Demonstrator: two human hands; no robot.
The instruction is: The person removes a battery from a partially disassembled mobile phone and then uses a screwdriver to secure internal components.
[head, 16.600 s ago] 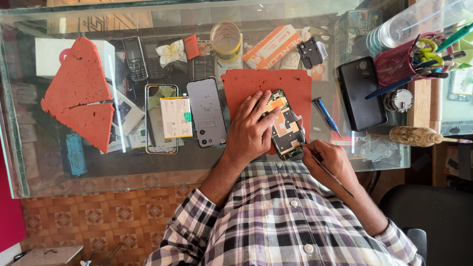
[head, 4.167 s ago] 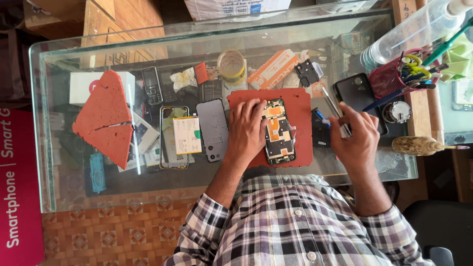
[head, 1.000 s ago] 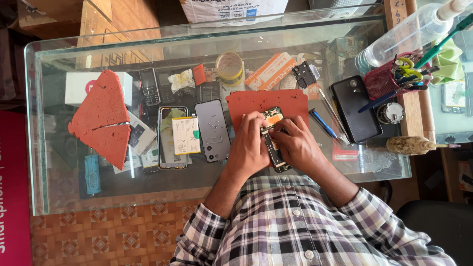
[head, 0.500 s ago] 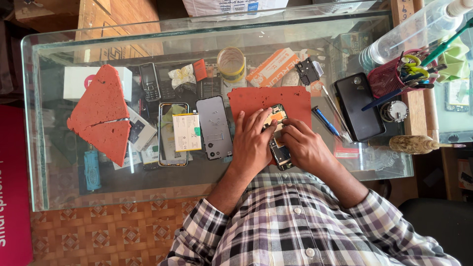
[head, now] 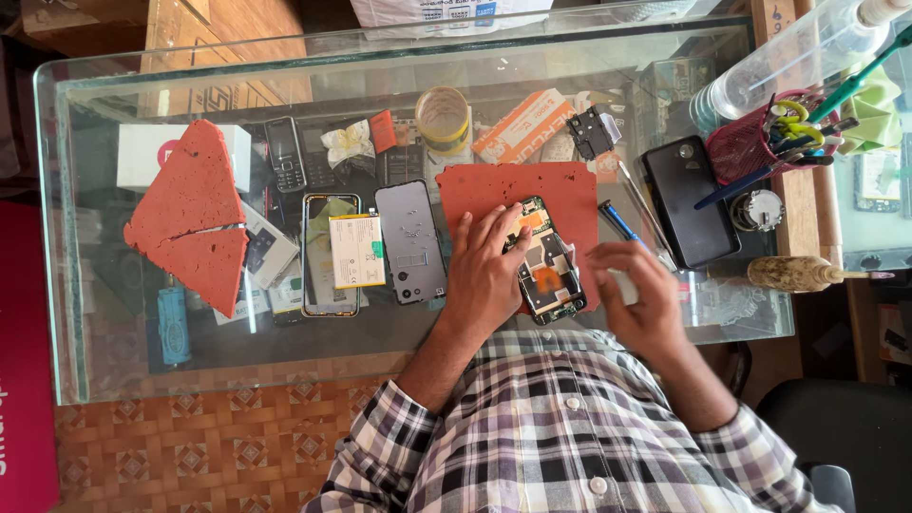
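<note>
Bright, even daylight fills the scene, and the glass counter (head: 142, 370) shows pale glare along its far edge. The right hand (head: 638, 296) is motion-blurred, while things left of it stay sharp; shadows are soft.
</note>
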